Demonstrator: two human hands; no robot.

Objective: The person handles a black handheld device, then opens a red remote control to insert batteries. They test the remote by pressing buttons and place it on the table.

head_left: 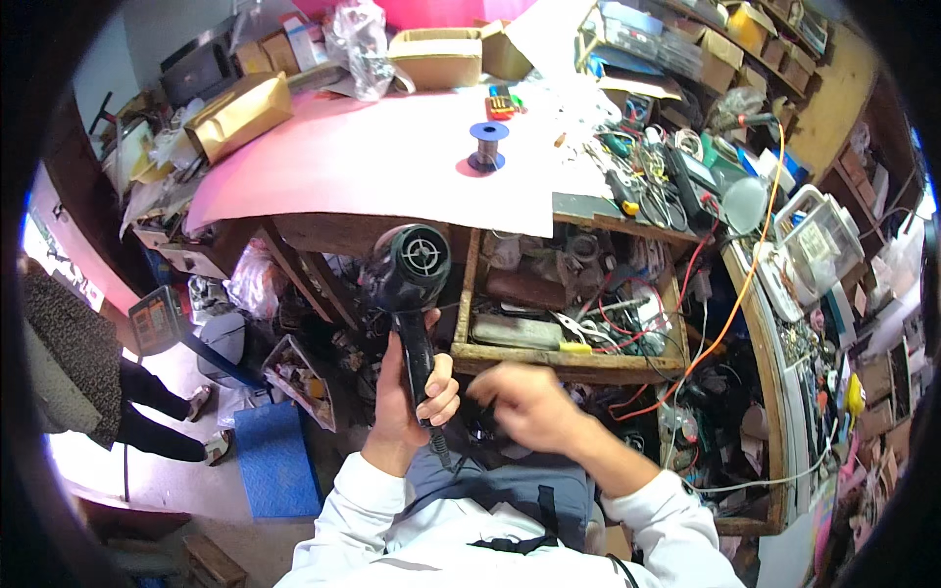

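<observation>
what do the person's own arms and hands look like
Both arms wear plain white, loose, creased long sleeves: the left sleeve ends near the wrist, while the right sleeve stops partway up, leaving some forearm bare. The left hand is ungloved, and so is the right hand, which is motion-blurred, so finer detail there can't be told.

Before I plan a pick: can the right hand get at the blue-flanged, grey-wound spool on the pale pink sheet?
Probably yes: the spool stands uncovered, though the right hand would likely have to reach over the open wooden drawer.
</observation>
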